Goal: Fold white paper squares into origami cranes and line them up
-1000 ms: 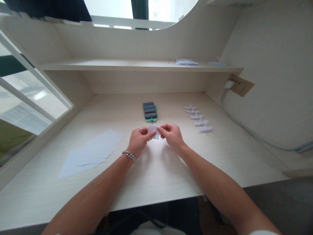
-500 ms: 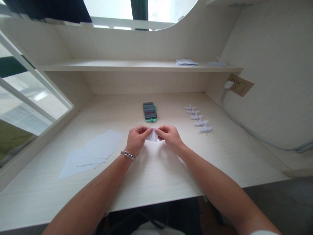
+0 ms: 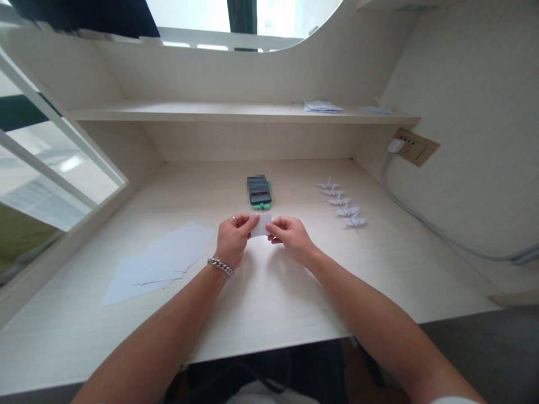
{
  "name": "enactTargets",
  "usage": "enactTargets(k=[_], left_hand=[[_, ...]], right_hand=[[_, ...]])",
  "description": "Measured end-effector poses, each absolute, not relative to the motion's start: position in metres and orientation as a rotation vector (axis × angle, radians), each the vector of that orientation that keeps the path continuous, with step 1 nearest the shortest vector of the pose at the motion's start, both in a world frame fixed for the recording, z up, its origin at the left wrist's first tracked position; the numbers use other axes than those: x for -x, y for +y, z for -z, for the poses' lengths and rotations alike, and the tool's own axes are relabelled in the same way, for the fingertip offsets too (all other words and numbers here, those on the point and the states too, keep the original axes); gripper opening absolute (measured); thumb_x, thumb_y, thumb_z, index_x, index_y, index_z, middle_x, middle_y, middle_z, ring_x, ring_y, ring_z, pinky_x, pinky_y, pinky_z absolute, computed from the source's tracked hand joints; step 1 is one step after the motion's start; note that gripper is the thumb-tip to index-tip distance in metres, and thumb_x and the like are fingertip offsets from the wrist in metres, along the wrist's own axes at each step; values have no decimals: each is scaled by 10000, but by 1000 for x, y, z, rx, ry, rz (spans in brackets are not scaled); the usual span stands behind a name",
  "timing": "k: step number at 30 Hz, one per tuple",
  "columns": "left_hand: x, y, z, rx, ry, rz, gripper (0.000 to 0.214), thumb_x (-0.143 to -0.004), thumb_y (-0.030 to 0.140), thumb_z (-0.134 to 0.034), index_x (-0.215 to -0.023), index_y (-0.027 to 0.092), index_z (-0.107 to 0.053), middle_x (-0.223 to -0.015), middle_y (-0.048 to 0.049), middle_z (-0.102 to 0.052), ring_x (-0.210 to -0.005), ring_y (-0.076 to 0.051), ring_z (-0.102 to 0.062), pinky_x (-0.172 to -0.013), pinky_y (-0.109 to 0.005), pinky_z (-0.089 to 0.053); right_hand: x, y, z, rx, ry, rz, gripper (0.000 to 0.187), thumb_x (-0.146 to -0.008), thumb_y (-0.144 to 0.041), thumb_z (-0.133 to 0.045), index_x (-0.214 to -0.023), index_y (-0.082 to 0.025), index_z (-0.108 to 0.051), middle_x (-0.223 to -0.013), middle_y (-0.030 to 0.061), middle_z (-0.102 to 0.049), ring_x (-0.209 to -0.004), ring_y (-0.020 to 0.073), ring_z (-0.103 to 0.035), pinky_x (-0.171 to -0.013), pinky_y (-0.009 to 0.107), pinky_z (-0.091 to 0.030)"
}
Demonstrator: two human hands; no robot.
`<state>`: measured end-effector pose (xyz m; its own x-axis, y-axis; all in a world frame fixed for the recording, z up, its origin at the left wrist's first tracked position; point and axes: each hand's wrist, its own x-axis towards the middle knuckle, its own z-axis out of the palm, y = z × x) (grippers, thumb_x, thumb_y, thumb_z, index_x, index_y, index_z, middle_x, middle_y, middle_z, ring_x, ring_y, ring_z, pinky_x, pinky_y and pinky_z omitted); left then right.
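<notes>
A small folded white paper [image 3: 261, 224] is pinched between both hands just above the middle of the desk [image 3: 269, 292]. My left hand [image 3: 232, 238], with a ring and a chain bracelet, grips its left edge. My right hand [image 3: 290, 237] pinches its right edge with thumb and fingertips. Both hands are closed on the paper. A phone in a green case [image 3: 259, 192] lies just behind the hands.
Loose white sheets [image 3: 158, 262] lie fanned on the desk to the left. A row of several folded paper cranes [image 3: 342, 203] sits at the right. More paper [image 3: 321, 106] rests on the upper shelf. A plug and grey cable [image 3: 425, 221] run along the right wall.
Both hands have shifted slightly away from me with the paper. The paper has been turned and now stands more upright between the fingertips.
</notes>
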<state>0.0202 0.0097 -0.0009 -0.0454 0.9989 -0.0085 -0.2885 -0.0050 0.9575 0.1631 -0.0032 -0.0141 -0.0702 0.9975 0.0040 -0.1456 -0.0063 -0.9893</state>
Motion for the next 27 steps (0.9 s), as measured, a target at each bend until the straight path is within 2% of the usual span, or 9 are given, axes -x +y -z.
enactTargets(k=[3,7,11,14,18,24,27], left_hand=[[-18,10,0,-915,941,-1302,370,-517,358,-870,-692,113,-656,-663,-14,-649,-628,-119,-596,-644,-264,-493],[-13,11,2,-1018,940,-1166,358,-532,314,-869,-761,123,-672,-674,-22,-666,-609,-111,-588,-601,-237,-456],[-10,11,3,-1241,937,-1015,317,-609,338,-827,-791,109,-704,-688,-45,-673,-621,-119,-584,-606,-241,-439],[-9,12,4,-1250,941,-1048,296,-656,373,-792,-751,111,-692,-692,-54,-672,-648,-133,-595,-636,-257,-449],[-8,13,4,-1259,975,-1017,320,-644,385,-798,-773,114,-690,-744,-68,-691,-683,-148,-612,-636,-256,-447],[-11,15,7,-1328,1083,-1123,355,-612,421,-807,-755,122,-681,-649,-24,-647,-574,-123,-557,-545,-242,-409],[-11,15,7,-1340,1073,-1093,347,-625,434,-790,-730,122,-679,-666,-32,-656,-597,-127,-569,-566,-246,-432]], right_hand=[[-165,-1,15,1071,-1078,-1291,371,-605,-500,-759,-688,-166,-619,-597,-5,-617,-574,119,-581,-545,240,-469],[-167,2,16,1063,-1042,-1242,360,-640,-501,-726,-713,-167,-613,-639,-6,-624,-596,120,-582,-523,228,-462],[-168,1,14,1070,-1082,-1191,355,-652,-497,-720,-728,-161,-630,-634,-6,-627,-581,116,-573,-533,237,-466],[-169,0,12,1054,-1058,-1252,359,-641,-494,-735,-740,-163,-639,-645,1,-638,-615,128,-591,-565,250,-480],[-170,1,13,1046,-1046,-1276,342,-611,-466,-760,-690,-161,-627,-595,-5,-618,-583,123,-572,-577,261,-469],[-170,4,18,1049,-1202,-1294,295,-602,-409,-763,-651,-147,-636,-578,-4,-610,-557,114,-542,-595,271,-449],[-170,5,20,1054,-1141,-1290,283,-627,-411,-735,-697,-154,-640,-622,-1,-625,-577,121,-548,-604,274,-451]])
